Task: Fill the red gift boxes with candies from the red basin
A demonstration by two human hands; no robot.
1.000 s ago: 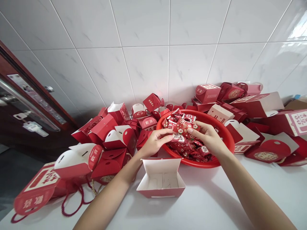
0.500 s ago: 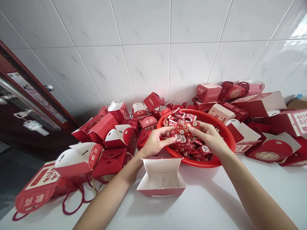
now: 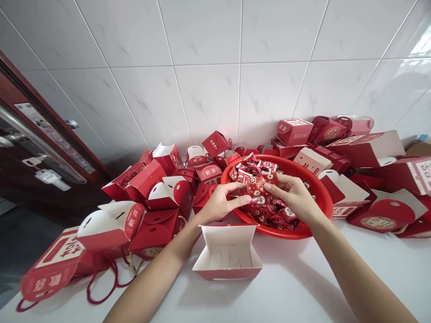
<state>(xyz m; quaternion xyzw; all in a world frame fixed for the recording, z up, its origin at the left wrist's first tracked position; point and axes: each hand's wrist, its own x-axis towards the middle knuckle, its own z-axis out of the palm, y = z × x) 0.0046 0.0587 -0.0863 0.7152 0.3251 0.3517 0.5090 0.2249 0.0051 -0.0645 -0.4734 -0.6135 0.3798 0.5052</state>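
Observation:
Between my two hands, over the candy pile, is a red candy packet [image 3: 256, 184] printed with flowers and characters. My left hand [image 3: 218, 202] pinches its left edge with thumb and fingers. At the right edge, my right hand [image 3: 294, 195] grips it, the thumb on the front. Below lie several red wrapped candies [image 3: 269, 215] in a red plastic basket [image 3: 326, 202]. An open-topped red box [image 3: 228, 274] with white inner walls stands in front of the basket, nearer to me; its inside holds nothing.
Several red gift boxes [image 3: 155, 229] crowd the table on the left, some with cord handles [image 3: 101, 298]. More boxes [image 3: 373, 211] are piled on the right and along the tiled wall [image 3: 202, 98]. A dark door [image 3: 40, 170] with keys in its lock stands at far left.
The packet has tilted and shifted slightly down between my hands. My fingers have moved a little along its edges. The view has shifted slightly.

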